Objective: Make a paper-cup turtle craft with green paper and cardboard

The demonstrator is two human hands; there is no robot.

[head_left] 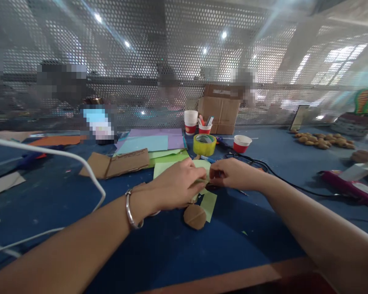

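My left hand [180, 179], with a silver bangle at its wrist, is closed with its fingers pinching a light green piece of paper [199, 181]. Opposite it, my right hand [228, 173] has its fingertips pressed together at the right end of the same piece; its grip is partly hidden. Behind and beneath the hands lies a light green sheet [164, 168]. A round cardboard disc [195, 217] rests on the blue table just below the left hand. Beside it is a light green paper strip [209, 206].
Yellow tape [204, 144], a red-and-white paper cup [242, 143] and stacked cups [190, 121] stand behind. Folded cardboard [127, 163] and coloured paper [145, 143] lie left of centre. A white cable [79, 161] crosses the left; a magenta glue gun [351, 185] lies right.
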